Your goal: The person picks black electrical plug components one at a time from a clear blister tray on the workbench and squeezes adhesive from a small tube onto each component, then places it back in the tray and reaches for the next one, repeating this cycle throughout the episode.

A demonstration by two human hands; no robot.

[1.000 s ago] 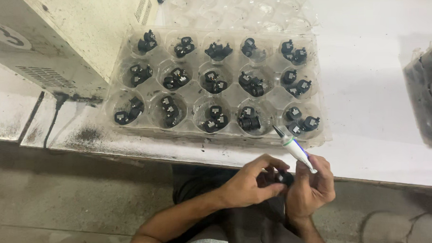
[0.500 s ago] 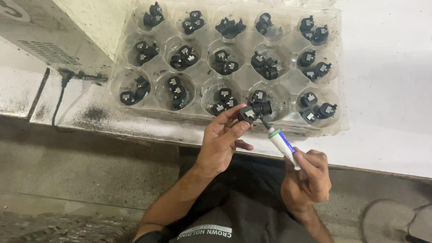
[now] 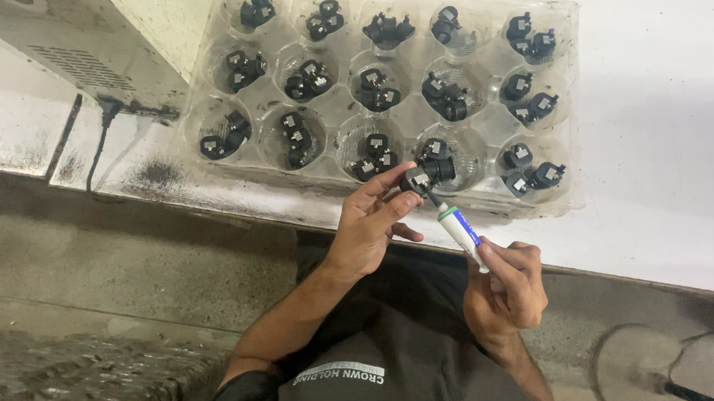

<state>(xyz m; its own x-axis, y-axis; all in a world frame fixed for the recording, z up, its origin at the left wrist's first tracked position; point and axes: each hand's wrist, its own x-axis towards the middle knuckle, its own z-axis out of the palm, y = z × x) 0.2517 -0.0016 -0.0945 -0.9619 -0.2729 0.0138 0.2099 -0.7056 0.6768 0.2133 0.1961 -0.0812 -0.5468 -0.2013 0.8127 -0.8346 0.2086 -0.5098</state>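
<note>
1. The left hand (image 3: 370, 224), at the centre of the frame, pinches a small black part (image 3: 414, 179) between thumb and fingertips, holding it just over the near edge of the clear plastic tray (image 3: 481, 129).
2. The right hand (image 3: 506, 286), lower right of centre, is wrapped closed around a white tube with a green band and blue label (image 3: 461, 227). Its dark nozzle points up and left and meets the held part.
3. Judging from this, the dab on this one part is in hand and not finished: the tube tip is at the part, and the part has not been set into a cup.
4. The tray fills the upper middle of the frame. Each of its round cups that shows holds one or two black parts like the held one. Whether those have been treated I cannot tell, so how much work is left is not clear from here.
5. The tray lies on a white bench top (image 3: 657, 182) with grey smudges and dark stains toward the left edge.
6. A pale metal box with vent slots (image 3: 75, 52) sits at the upper left, and a thin cable (image 3: 98, 146) runs down from it across the bench.
7. Below the bench edge is a bare grey concrete floor (image 3: 138, 271), rougher at the lower left.
</note>
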